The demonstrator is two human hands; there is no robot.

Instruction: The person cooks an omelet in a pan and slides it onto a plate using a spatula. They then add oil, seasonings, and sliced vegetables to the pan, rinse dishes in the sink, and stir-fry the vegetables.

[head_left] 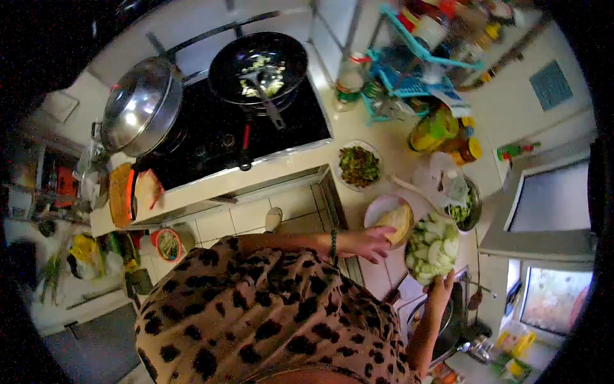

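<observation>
My left hand (366,244), with a dark bracelet at its wrist, reaches to the right across the counter. Its fingers are apart, close to the rim of a white bowl (373,214) that has something pale yellow (398,224) in it. Pale green vegetable slices (433,249) are heaped on a plate whose rim is mostly hidden under them. At the near edge of that heap, my right hand (440,287) has its fingers bent round the plate.
A wok (225,88) with food and a spatula (271,109) sits on the black stove. Left of it stands a domed lidded pan (144,105). A plate of chopped greens (359,166), bottles and a blue rack (409,83) occupy the counter; a sink (454,320) lies near my right arm.
</observation>
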